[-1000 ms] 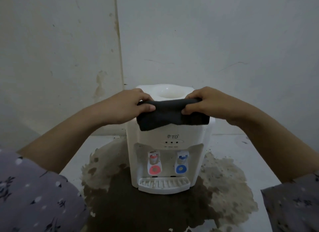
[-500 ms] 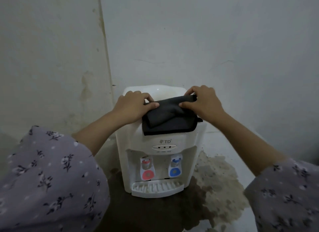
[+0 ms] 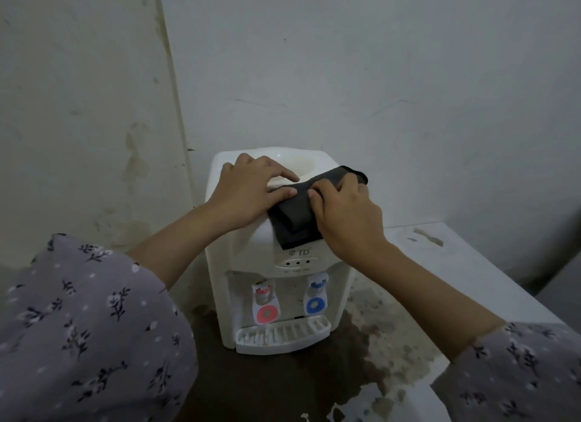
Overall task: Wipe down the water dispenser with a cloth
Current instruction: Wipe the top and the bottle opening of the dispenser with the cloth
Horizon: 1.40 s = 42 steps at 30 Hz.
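Note:
The white water dispenser [image 3: 251, 264] stands in a wall corner, with its red tap [image 3: 265, 308] and blue tap [image 3: 316, 299] facing me. A folded dark grey cloth [image 3: 295, 220] lies over its top front edge, one end reaching back toward the top's right rim. My left hand [image 3: 248, 195] rests flat on the dispenser's top left with fingers extended, and its thumb touches the cloth's left edge. My right hand [image 3: 342, 214] lies on the cloth's right part, fingers curled over its fold. The dispenser's top opening [image 3: 301, 164] is partly hidden by my hands.
The dispenser sits on a white surface [image 3: 440, 264] with a large dark wet stain [image 3: 283, 384] around its base. A drip tray [image 3: 283, 333] juts out at the front. Walls close in behind and to the left. My floral sleeves fill both lower corners.
The cloth has swung so its right end points back across the top. My left fingers have let go and spread onto the top. My right hand has slid down over the cloth.

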Motion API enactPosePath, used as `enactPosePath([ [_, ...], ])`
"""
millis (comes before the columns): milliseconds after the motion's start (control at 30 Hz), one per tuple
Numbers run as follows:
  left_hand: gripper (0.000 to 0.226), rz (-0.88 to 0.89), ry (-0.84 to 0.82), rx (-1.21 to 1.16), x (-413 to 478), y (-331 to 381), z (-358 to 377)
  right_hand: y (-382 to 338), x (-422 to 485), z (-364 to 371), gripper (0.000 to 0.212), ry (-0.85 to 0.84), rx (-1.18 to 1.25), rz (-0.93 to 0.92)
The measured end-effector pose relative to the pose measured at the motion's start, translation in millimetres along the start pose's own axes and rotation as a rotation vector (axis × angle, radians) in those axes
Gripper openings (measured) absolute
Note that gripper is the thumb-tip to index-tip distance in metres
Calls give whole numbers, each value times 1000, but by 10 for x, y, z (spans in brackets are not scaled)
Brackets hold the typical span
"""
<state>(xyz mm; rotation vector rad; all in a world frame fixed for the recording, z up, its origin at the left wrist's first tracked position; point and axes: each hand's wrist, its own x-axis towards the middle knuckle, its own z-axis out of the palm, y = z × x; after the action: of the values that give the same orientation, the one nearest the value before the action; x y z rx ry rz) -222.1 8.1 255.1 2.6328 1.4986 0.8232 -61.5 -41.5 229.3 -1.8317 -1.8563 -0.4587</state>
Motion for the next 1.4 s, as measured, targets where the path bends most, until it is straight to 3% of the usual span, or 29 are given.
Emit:
enactPosePath([
  [200,33,49,-73,69,24,61,78,143,248,1,54,-169,59,198],
  [467,29,-21,-76,63,164,12,113,352,483,149,23,-216,344,199],
  [700,21,-30,-58,42,295,-40,102,576,794,291,48,-375,466,126],
  [1233,14,49,-118,-109,443,-251,82,842,1658,762,40,-500,824,-38],
  [1400,33,86,-120,-113,460,-321,109,763,1856,842,41,-539,858,-85],
])
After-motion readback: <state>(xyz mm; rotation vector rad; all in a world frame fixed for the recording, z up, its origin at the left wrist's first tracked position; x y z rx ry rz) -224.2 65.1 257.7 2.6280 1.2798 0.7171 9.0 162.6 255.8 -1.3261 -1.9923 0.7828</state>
